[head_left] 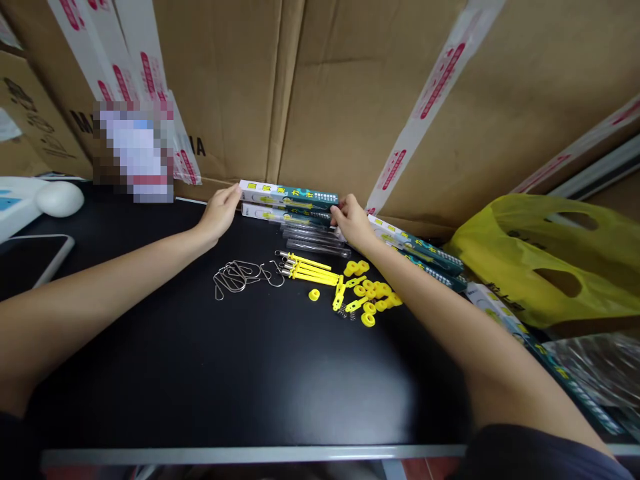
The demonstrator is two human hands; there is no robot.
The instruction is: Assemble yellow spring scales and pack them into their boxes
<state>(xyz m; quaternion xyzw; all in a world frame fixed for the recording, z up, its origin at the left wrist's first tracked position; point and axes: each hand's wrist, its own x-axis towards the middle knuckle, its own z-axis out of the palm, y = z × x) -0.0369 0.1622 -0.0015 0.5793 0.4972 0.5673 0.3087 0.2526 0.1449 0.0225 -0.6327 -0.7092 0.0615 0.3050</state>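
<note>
A long narrow spring scale box [290, 195], white and dark green with printed characters, lies across the back of the black table. My left hand [220, 212] has its fingertips at the box's left end. At the right end, my right hand [354, 223] closes its thumb and fingers on it. A second box [280, 214] of the same kind is just in front. Nearer me are clear plastic tubes [316, 243], yellow rods with metal hooked ends [307, 270], wire hooks [239, 275], small yellow caps [369, 320], yellow flat pieces [340, 293] and small springs [352, 316].
Large taped cardboard boxes [380, 87] stand along the back. More printed narrow boxes [420, 248] and a yellow plastic bag [505, 260] are at right, near clear plastic wrapping [600, 367]. A white device [25, 203] is at left. The table's front edge [250, 456] runs close to me.
</note>
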